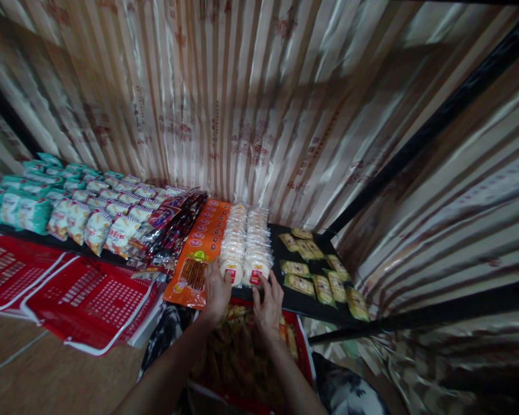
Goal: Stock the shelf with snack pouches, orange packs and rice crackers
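Note:
Two rows of clear-wrapped white rice crackers (258,248) run front to back on a black shelf (281,297). At the front of the left row, my left hand (217,291) touches the nearest pack, fingers stretched along its side. My right hand (268,300) lies at the front of the right row with its fingers spread against the nearest pack. Neither hand lifts anything. An orange snack bag (198,253) lies flat just left of the crackers, partly beside my left hand. Small yellow-green packets (300,283) lie scattered on the shelf to the right.
Dark shiny packs (177,222), white snack bags (123,230) and teal bags (30,210) fill the shelf leftward. A red basket (303,346) of yellowish packets stands below my hands. More red baskets (86,300) are at lower left. A corrugated wall covering (225,104) and black posts (398,161) enclose the shelf.

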`<move>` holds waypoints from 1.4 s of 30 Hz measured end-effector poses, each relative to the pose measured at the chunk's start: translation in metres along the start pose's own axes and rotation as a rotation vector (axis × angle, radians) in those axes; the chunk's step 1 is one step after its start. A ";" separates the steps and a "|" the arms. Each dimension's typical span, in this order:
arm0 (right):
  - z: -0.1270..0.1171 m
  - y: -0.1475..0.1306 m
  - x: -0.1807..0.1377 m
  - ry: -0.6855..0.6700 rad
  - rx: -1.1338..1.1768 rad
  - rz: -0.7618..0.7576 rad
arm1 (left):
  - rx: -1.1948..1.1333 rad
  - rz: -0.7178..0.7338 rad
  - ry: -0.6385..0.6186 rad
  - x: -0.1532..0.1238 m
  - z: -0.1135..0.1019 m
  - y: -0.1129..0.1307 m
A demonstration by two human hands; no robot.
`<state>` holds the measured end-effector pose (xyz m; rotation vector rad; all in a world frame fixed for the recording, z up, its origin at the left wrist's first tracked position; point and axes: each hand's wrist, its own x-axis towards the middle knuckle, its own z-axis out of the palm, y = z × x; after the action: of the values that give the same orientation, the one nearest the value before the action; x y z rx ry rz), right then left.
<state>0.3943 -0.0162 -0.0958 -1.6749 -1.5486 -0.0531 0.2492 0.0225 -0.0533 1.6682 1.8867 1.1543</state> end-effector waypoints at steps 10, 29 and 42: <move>-0.001 -0.003 0.001 -0.008 -0.033 0.026 | 0.063 -0.049 -0.051 -0.008 0.004 0.010; 0.001 0.000 0.001 -0.018 -0.054 0.029 | -0.031 -0.024 -0.029 -0.004 0.007 0.009; -0.001 -0.004 0.000 -0.030 -0.020 0.042 | 0.006 0.074 -0.032 -0.010 0.003 0.012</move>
<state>0.3910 -0.0166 -0.0929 -1.7303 -1.5387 -0.0217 0.2612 0.0130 -0.0481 1.7634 1.8250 1.1440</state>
